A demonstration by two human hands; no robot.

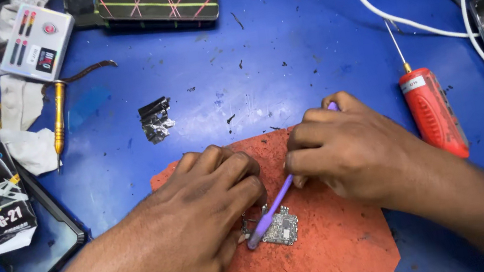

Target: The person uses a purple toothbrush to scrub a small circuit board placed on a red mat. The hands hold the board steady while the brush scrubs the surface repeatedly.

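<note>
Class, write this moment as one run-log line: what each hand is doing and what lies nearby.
left hand: steadies circuit board | right hand: holds purple brush on board | under: orange mat | nearby: red tool

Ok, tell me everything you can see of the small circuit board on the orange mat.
The circuit board is small, roughly square and grey-silver, its face crowded with tiny components. It lies flat on the worn orange mat, near the mat's middle. The head of a purple brush, held in the right hand, rests at its left edge. The left hand sits beside it, fingertips close.
</note>
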